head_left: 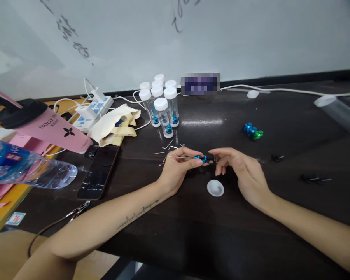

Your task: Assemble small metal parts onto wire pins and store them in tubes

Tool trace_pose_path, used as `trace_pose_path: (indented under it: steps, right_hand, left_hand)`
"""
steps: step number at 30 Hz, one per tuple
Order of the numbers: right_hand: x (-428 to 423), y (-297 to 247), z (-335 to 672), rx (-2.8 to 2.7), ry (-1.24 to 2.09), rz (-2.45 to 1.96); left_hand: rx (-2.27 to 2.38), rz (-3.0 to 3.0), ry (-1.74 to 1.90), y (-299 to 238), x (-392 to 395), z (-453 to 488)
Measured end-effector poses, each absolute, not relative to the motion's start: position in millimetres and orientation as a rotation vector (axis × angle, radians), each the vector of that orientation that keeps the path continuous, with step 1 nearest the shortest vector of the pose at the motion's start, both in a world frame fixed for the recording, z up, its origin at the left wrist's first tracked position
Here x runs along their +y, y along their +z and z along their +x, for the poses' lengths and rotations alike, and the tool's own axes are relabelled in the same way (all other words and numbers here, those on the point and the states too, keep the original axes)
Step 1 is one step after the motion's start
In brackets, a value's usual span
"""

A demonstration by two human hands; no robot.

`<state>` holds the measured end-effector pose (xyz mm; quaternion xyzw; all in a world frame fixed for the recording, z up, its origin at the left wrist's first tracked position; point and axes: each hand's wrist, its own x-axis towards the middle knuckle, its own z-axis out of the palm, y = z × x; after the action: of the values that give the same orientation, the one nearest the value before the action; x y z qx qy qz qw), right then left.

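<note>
My left hand [179,165] pinches a small blue metal part [200,158] with a thin wire sticking out to the left. My right hand [236,169] pinches the black end piece [210,157] joined to that blue part. Both hands hover just above the dark table [280,202]. A white cap [215,188] lies on the table below and between the hands. Loose thin metal pins [167,147] lie just beyond my left hand.
Several white-capped clear vials [161,103] stand behind the hands. Blue and green small parts [252,131] lie to the right, black pieces [312,179] farther right. A phone [98,172], pink cup [46,126], water bottle [23,165], cloth bag [116,125] and power strip [90,111] are at left.
</note>
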<state>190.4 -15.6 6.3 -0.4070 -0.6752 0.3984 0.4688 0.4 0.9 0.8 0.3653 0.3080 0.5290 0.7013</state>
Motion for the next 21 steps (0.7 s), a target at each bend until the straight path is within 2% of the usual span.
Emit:
trace_pose_path:
  steps: [21]
  right_hand:
    - [-16.7,8.6,190.2,-1.665,0.930,-0.960]
  left_hand:
    - [0.671,0.812,1.176,1.6,1.1,0.8]
